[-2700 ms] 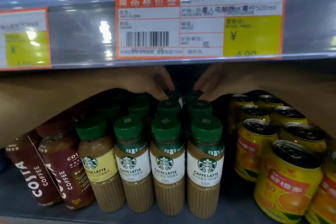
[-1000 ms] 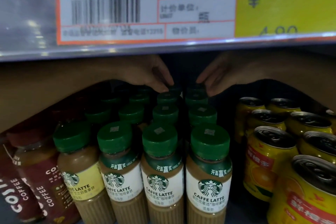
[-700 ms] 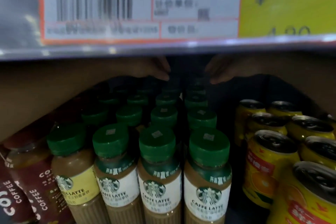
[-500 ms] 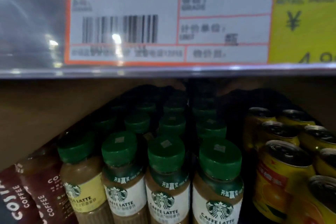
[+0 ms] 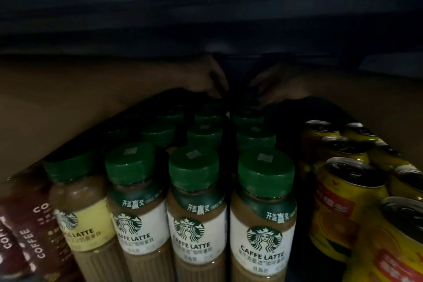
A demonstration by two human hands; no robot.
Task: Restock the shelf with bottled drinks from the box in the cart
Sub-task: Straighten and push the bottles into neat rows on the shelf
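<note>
I see both hands reaching deep into the dim shelf, above the back of the latte bottles. My left hand hangs over the rearmost green caps with its fingers curled downward, and my right hand mirrors it just beside, fingertips down at the caps; it is too dark to tell whether either hand grips a bottle or only touches one. The latte bottles stand upright in rows running back from the front edge. Left of them lean dark red coffee bottles. Right of them stand yellow cans, also in rows.
</note>
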